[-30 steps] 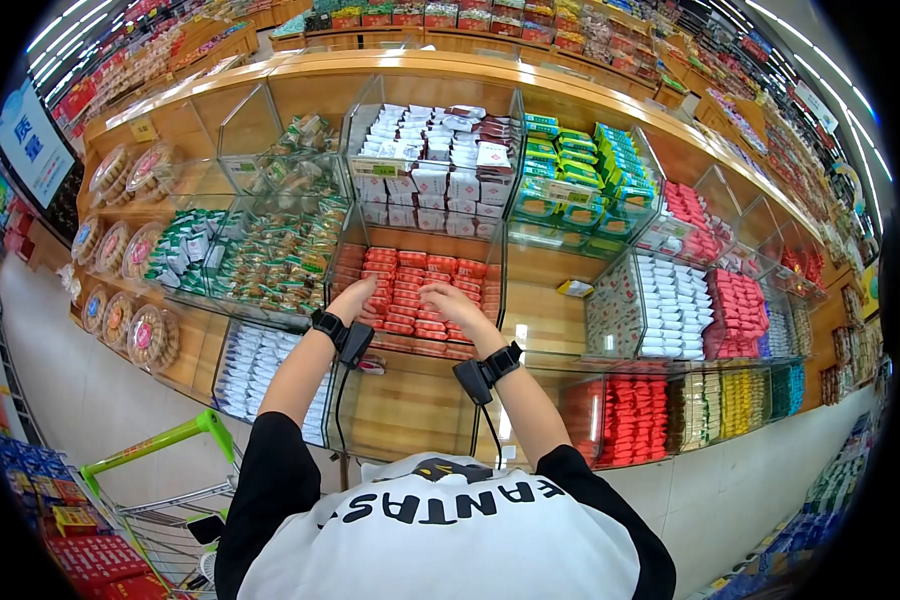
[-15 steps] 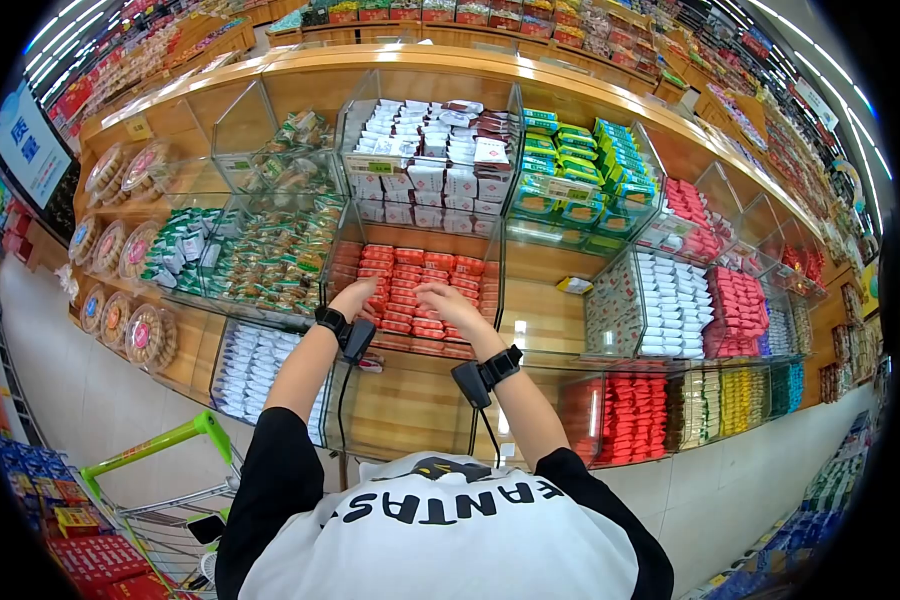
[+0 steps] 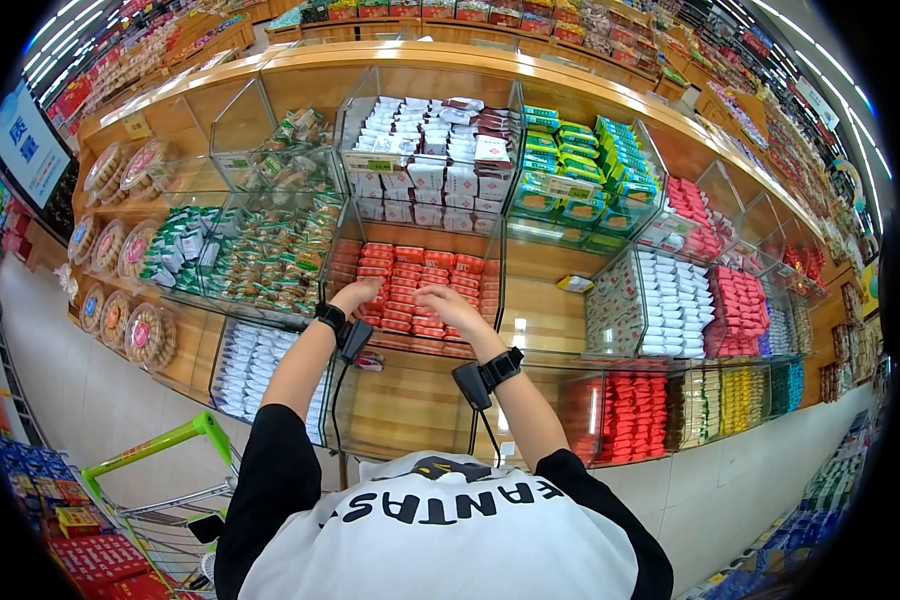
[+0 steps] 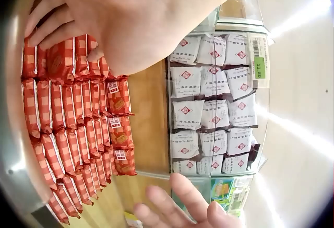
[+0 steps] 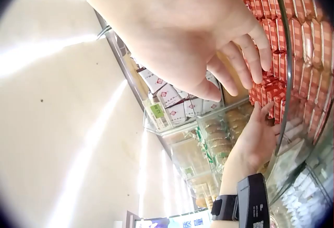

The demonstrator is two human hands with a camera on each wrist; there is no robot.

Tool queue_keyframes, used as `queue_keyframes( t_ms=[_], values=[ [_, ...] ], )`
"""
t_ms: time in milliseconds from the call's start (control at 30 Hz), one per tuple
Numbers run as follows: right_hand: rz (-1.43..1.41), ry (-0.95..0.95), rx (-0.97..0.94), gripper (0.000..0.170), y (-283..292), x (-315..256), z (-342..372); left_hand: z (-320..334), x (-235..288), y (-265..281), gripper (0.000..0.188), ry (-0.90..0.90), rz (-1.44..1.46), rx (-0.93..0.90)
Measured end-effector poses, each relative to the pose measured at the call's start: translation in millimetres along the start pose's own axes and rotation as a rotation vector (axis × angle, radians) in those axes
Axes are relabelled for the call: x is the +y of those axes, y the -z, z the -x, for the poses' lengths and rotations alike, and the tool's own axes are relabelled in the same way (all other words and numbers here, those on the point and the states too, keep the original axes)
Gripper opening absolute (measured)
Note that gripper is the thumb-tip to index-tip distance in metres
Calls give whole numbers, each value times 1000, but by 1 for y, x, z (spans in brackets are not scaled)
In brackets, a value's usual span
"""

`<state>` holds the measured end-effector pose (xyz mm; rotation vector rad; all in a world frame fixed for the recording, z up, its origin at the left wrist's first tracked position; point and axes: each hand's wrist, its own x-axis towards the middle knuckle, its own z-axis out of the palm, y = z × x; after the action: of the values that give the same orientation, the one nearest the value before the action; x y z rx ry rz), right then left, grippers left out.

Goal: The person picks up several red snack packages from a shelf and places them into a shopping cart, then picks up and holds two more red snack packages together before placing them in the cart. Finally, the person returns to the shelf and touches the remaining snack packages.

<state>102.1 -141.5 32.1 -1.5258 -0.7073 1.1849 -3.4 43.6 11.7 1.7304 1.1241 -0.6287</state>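
Note:
Red checked snack packets (image 3: 408, 295) stand in tight rows inside a clear-walled bin (image 3: 505, 290). My left hand (image 3: 358, 297) is over the left side of these rows. In the left wrist view its straight fingers (image 4: 55, 21) overlap the packets at the far end, with the thumb tip low beside one packet. Over the right side of the bin is my right hand (image 3: 455, 308), its fingers loosely bent and holding nothing. The right wrist view shows the right hand's fingertips (image 5: 258, 74) overlapping the red rows, apart from the left hand.
White packets (image 3: 435, 150) fill the bin behind, with green packets (image 3: 560, 165) to its right. Green-and-brown packets (image 3: 280, 250) lie to the left. Glass dividers edge each bin. A shopping cart (image 3: 170, 480) stands at my left, and round tubs (image 3: 150, 335) sit at the shelf's left end.
Both hands stay over the red packets with hardly any movement. The head view has shifted very slightly.

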Motion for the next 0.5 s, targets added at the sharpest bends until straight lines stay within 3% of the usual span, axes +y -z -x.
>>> queue_keyframes(
  t_ms=[500],
  values=[
    [-69, -30, 2, 22, -1, 2, 4, -7, 3, -4, 69, 3, -97, -1]
  ],
)
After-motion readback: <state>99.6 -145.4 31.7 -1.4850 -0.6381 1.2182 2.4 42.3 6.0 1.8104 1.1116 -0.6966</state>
